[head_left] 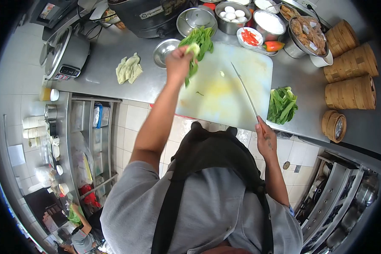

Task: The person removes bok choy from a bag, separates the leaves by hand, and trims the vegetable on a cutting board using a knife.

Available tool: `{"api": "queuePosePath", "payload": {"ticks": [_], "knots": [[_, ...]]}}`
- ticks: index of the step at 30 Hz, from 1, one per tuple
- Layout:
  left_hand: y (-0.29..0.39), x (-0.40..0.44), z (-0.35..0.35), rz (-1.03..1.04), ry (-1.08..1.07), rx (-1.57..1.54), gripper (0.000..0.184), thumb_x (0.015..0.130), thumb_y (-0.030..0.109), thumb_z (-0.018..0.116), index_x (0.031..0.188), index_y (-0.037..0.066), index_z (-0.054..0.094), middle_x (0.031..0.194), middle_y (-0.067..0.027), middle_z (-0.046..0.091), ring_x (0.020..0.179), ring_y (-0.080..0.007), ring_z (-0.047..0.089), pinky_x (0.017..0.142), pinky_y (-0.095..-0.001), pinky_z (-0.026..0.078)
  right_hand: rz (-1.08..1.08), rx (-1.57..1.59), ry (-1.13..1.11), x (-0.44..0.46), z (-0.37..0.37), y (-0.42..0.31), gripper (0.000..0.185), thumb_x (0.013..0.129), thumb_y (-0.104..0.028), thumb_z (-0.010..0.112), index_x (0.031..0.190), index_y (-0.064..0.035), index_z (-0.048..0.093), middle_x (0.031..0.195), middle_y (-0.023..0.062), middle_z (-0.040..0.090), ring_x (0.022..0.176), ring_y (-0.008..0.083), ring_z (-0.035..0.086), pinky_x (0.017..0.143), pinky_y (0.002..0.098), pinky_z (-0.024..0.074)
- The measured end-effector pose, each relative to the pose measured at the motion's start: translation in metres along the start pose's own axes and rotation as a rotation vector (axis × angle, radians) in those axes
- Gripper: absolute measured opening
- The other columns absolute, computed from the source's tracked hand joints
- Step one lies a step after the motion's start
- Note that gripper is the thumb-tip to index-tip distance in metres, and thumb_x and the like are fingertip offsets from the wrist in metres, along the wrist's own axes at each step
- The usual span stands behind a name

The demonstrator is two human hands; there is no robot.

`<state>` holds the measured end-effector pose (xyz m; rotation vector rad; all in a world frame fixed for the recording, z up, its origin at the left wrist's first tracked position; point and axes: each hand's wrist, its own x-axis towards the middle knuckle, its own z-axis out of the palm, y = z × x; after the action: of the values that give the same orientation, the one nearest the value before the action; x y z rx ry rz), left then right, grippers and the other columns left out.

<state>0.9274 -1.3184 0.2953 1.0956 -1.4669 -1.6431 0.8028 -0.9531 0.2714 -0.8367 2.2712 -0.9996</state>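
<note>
Stainless steel counter (101, 70), tiled kitchen floor (127, 116) below; long white rectangular cutting board (228, 99), stained yellowish, lies on the counter. Left hand (178, 63) is over the board's left part, fingers closed around the pale stem end of a leafy green vegetable (191, 70), leaves hanging down. Right hand (266, 142) is at the board's near right corner, fingers clenched on the handle of a long thin steel knife (244, 88), blade angled across the board, tip pointing to the far side. More loose dark-green leaves (202, 40) by the board's far left corner, near a wide shiny metal bowl (196, 21); smaller round metal bowl (165, 53) just beside the left hand. Second bunch of leafy greens (282, 106) sits right of the board. One small pale scrap (222, 73) on the board. Far side: metal pot of white eggs (233, 16), white dish of sliced red pepper (249, 37), orange-red pepper piece (274, 46). Crumpled pale cloth (129, 69) left on the counter, round bamboo steamers (350, 92) at right. Another person (84, 242) shows at lower left, well apart.
</note>
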Motion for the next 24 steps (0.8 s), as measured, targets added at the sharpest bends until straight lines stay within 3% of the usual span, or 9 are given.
{"api": "queuePosePath", "payload": {"ticks": [3,5,6,8,11,13,19,22,24], "knots": [[0.039,0.056,0.01,-0.039,-0.082,-0.011,0.041,0.094,0.021,0.067,0.129,-0.001,0.062,0.106,-0.0126,0.073,0.087,-0.0186,0.07,0.08,-0.0296,0.053,0.009,0.074,0.072,-0.019,-0.011,0.018,0.042,0.101,-0.03,0.058,0.134,-0.0037,0.061,0.109,0.0196,0.07,0.097,0.0226,0.066,0.088,0.0331,0.0488],[0.03,0.113,0.011,0.084,-0.006,0.541,0.074,0.088,0.045,0.069,0.141,-0.003,0.05,0.136,-0.0261,0.058,0.128,-0.03,0.057,0.104,-0.0365,0.045,0.079,0.132,0.111,-0.032,-0.027,0.011,0.042,0.101,-0.028,0.059,0.134,-0.0029,0.061,0.108,0.0184,0.07,0.095,0.0206,0.065,0.087,0.0316,0.0485],[0.022,0.134,0.018,0.231,0.071,0.756,0.065,0.087,0.04,0.07,0.133,-0.005,0.057,0.129,-0.0246,0.063,0.12,-0.0297,0.062,0.1,-0.0363,0.047,0.117,0.161,0.142,-0.038,-0.035,0.009,0.042,0.1,-0.028,0.059,0.134,-0.0025,0.061,0.107,0.0178,0.07,0.094,0.0196,0.065,0.087,0.0308,0.0484],[0.014,0.114,0.059,0.402,0.093,0.583,0.043,0.087,0.029,0.071,0.118,0.0,0.067,0.112,-0.0194,0.071,0.103,-0.028,0.069,0.091,-0.0357,0.052,0.102,0.157,0.278,-0.048,-0.051,0.021,0.04,0.101,-0.024,0.059,0.134,-0.0006,0.06,0.098,0.0133,0.068,0.086,0.0159,0.06,0.083,0.0285,0.0478],[-0.021,0.04,0.158,0.596,-0.304,0.687,0.01,0.086,0.012,0.069,0.094,0.008,0.074,0.087,-0.0094,0.073,0.08,-0.022,0.07,0.075,-0.0324,0.054,0.146,0.208,0.441,-0.063,-0.079,0.039,0.038,0.101,-0.019,0.058,0.133,0.0007,0.06,0.083,0.0066,0.059,0.078,0.0133,0.053,0.076,0.0267,0.0457],[-0.069,0.005,0.228,0.426,-0.547,0.608,0.018,0.085,0.023,0.071,0.088,0.006,0.075,0.085,-0.0132,0.073,0.079,-0.0245,0.071,0.075,-0.0364,0.055,0.223,0.206,0.489,-0.072,-0.101,0.046,0.037,0.102,-0.019,0.058,0.133,0.0008,0.061,0.079,0.003,0.053,0.075,0.0116,0.049,0.072,0.0257,0.0435],[-0.066,-0.07,0.357,0.228,-0.718,1.279,0.04,0.08,0.046,0.075,0.1,0.012,0.075,0.104,-0.0131,0.073,0.095,-0.0324,0.07,0.082,-0.0441,0.055,0.243,0.191,0.587,-0.084,-0.13,0.071,0.037,0.102,-0.019,0.057,0.134,0.0004,0.06,0.077,0.0016,0.05,0.072,0.0103,0.045,0.068,0.0245,0.0404],[-0.082,-0.067,0.363,0.216,-0.709,1.288,0.042,0.077,0.046,0.078,0.102,0.012,0.074,0.112,-0.0113,0.071,0.104,-0.0305,0.067,0.087,-0.0415,0.053,0.21,0.18,0.604,-0.085,-0.129,0.082,0.043,0.102,-0.026,0.058,0.135,0.001,0.059,0.077,-0.0021,0.05,0.067,0.006,0.04,0.061,0.022,0.0348],[-0.081,-0.079,0.346,0.493,-0.561,1.029,0.039,0.077,0.04,0.08,0.102,0.011,0.073,0.115,-0.0093,0.07,0.109,-0.0297,0.064,0.09,-0.04,0.051,0.224,0.192,0.59,-0.088,-0.126,0.087,0.043,0.102,-0.027,0.058,0.135,0.0006,0.059,0.077,-0.0018,0.051,0.068,0.0064,0.04,0.061,0.0224,0.0355]]}}
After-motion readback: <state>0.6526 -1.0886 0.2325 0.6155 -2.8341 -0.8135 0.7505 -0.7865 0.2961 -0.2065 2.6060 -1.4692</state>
